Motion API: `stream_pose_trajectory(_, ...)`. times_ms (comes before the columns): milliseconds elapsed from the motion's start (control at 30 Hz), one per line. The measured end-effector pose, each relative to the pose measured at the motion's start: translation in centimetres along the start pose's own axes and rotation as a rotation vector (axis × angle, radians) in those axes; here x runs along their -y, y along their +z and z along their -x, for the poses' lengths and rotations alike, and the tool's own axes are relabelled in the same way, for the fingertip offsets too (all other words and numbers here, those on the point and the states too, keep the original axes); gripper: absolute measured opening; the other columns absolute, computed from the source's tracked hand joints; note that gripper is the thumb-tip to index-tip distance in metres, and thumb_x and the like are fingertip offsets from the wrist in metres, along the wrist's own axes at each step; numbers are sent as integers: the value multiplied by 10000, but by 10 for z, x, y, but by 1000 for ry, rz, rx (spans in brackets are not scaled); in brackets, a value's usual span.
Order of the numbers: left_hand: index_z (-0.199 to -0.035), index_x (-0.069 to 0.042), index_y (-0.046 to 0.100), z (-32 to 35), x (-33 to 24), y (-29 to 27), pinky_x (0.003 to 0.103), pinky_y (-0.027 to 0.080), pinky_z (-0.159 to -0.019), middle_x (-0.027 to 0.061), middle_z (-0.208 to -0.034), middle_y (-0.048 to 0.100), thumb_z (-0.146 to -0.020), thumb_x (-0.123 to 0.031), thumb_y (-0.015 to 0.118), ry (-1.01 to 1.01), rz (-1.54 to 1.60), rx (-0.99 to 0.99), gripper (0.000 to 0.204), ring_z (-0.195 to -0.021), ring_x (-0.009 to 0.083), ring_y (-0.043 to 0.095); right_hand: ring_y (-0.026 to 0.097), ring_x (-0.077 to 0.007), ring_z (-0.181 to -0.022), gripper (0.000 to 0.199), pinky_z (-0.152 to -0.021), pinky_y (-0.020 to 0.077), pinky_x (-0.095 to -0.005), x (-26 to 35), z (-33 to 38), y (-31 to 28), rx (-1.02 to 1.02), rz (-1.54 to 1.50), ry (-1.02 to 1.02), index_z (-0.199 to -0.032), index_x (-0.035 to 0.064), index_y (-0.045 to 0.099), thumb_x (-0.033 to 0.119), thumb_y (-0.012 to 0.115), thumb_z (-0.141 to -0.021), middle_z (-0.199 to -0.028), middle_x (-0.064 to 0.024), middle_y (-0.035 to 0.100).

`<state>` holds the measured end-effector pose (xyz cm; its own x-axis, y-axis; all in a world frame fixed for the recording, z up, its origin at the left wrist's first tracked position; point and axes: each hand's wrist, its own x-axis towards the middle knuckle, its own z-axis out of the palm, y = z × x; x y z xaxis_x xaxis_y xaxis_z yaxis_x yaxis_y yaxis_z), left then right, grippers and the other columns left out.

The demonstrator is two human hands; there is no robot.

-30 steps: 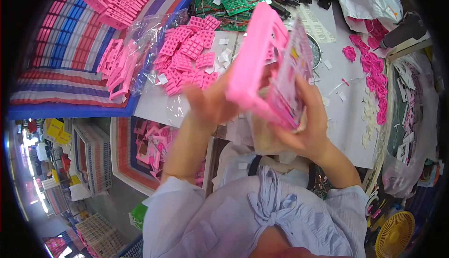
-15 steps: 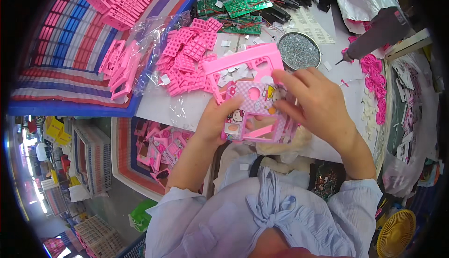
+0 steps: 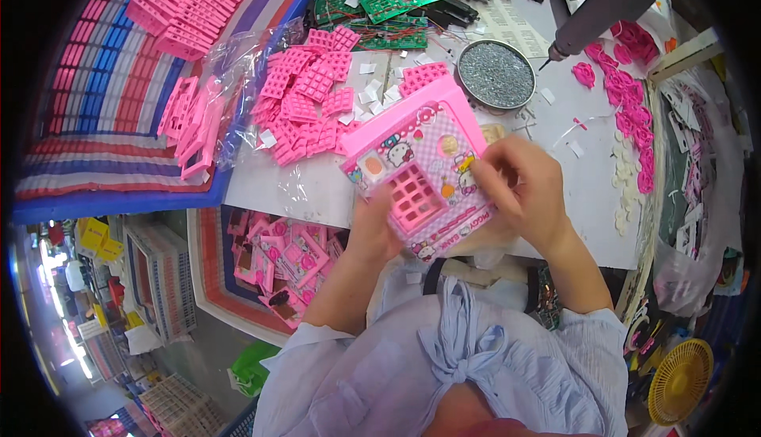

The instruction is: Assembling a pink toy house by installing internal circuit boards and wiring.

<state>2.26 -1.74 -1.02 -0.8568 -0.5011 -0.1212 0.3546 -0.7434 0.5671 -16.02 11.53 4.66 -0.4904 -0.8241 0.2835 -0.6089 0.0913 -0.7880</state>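
A pink plastic panel (image 3: 432,183) is held tilted between my hands over the near edge of the table. Its face carries a lilac checked sheet with cartoon pictures, round cut-outs and a rectangular window. Through that window shows a pink grid (image 3: 414,198). My left hand (image 3: 376,227) is closed on the panel's lower left side, with the thumb on the front near the window and the other fingers hidden. At the right side, my right hand (image 3: 526,191) pinches the panel's edge with curled fingers.
Pink keypads (image 3: 305,88) lie heaped on the left of the table. Behind are green circuit boards (image 3: 400,1) and a round tin (image 3: 497,75) of small metal pieces. A dark power screwdriver (image 3: 606,9) hangs at right, near pink rings (image 3: 630,112). Below left, a bin holds pink parts (image 3: 297,259).
The panel has turned in my hands, and its printed face now shows more fully. A pink grid now fills the window, which was see-through before. My right hand has shifted lower.
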Motion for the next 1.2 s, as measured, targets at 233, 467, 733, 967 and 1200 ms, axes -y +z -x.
stream_pose_trajectory(233, -1448, 1, 428, -12, -5, 9, 404, 575, -928, 168, -1268, 642, -953, -118, 616, 2, -267, -272, 543, -1073, 280, 690, 622, -137, -1107, 550, -948, 512, -301, -34, 11, 9, 265, -1185, 344, -1466, 5, 440, 196, 645, -993, -1284, -98, 632)
stream_pose_trajectory(467, -1617, -57, 11, -8, 0, 32, 238, 487, -804, 129, -1286, 528, -832, 82, 677, 394, -711, -311, 1039, -952, 103, 558, 593, -97, -1043, 402, -922, 495, -286, -6, 22, 19, 37, -772, 246, -1362, -5, 525, 200, 598, -1024, -1156, -50, 630)
stream_pose_trajectory(733, -1627, -117, 4, -4, -33, 42, 220, 466, -682, 37, -1060, 575, -647, 107, 812, 472, -794, -148, 1290, -787, 78, 538, 557, -77, -997, 392, -858, 477, -267, -13, 16, 19, 14, -934, 327, -1335, -11, 542, 266, 546, -1058, -1129, -32, 608)
stream_pose_trajectory(967, -1593, 29, 142, -26, -15, 14, 392, 488, -984, 213, -1326, 409, -770, -243, 825, 415, -1302, -115, 1104, -1223, 301, 500, 570, -87, -1006, 388, -862, 481, -273, -8, 24, 19, 134, -920, 244, -1317, -17, 548, 272, 544, -1059, -1123, -50, 623)
stream_pose_trajectory(1200, -1620, -23, 72, -3, -16, 15, 282, 484, -786, 113, -1266, 498, -805, -126, 797, 580, -959, -325, 1096, -930, 169, 553, 578, -96, -970, 369, -845, 477, -271, -25, 16, 19, 5, -661, 278, -1274, -31, 568, 270, 525, -1065, -1091, -61, 625)
